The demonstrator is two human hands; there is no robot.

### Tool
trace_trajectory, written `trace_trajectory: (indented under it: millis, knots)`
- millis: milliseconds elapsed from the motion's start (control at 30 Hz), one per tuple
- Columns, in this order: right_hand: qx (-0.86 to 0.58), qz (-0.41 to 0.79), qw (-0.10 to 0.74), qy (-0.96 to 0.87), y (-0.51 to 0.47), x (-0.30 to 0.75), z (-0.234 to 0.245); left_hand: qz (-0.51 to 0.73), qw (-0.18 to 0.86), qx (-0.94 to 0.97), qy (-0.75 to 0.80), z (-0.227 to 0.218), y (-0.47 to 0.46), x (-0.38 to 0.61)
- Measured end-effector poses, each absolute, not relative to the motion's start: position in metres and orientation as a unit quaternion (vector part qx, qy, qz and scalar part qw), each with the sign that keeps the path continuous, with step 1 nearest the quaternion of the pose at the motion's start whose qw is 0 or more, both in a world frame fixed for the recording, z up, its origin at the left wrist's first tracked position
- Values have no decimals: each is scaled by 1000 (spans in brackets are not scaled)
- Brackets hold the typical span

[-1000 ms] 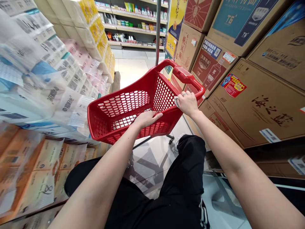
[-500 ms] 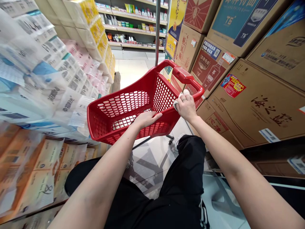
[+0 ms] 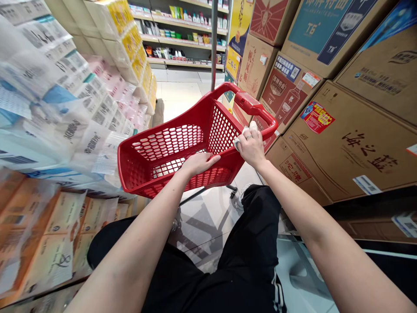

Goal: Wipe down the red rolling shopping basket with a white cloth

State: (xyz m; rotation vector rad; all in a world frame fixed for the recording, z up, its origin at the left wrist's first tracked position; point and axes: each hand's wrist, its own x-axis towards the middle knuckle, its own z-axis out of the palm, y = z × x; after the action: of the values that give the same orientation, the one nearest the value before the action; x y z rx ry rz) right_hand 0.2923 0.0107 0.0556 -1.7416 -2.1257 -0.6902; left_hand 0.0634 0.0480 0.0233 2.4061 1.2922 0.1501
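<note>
A red plastic shopping cart (image 3: pixel 177 119) with a lattice basket stands askew in front of my legs. My left hand (image 3: pixel 199 164) grips its near rim, the thumb lying along the top and the other fingers curled over to the inside, partly hidden. Farther right, beside the red push handle (image 3: pixel 257 108), my right hand (image 3: pixel 250 148) is closed around a crumpled white cloth (image 3: pixel 237 142), which may be a tissue. That hand presses the cloth on the rim corner, and a ring shows on one finger. No goods show in the visible part of the basket.
Stacked cartons (image 3: pixel 358 143) form a wall close on the right. Plastic-wrapped paper packs (image 3: pixel 87 126) are piled on the left, above orange packs (image 3: pixel 55 230). A metal pole (image 3: pixel 214 48) rises behind the cart. Shelves of bottles (image 3: pixel 182 41) stand at the back, across the tiled floor.
My right hand with the white cloth has shifted slightly left along the rim. My left hand keeps its hold, and the cart has barely moved.
</note>
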Motion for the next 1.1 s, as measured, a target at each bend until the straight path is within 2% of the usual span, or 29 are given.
trace_trajectory:
  millis: [367, 633, 1100]
  knots:
    - [-608, -223, 135, -750, 25, 286, 61, 61, 217, 860, 459, 27, 47, 62]
    - [-563, -240, 190, -768, -4, 293, 39, 61, 217, 856, 466, 25, 48, 63]
    - [-582, -234, 121, -769, 30, 287, 54, 67, 223, 856, 461, 18, 55, 65]
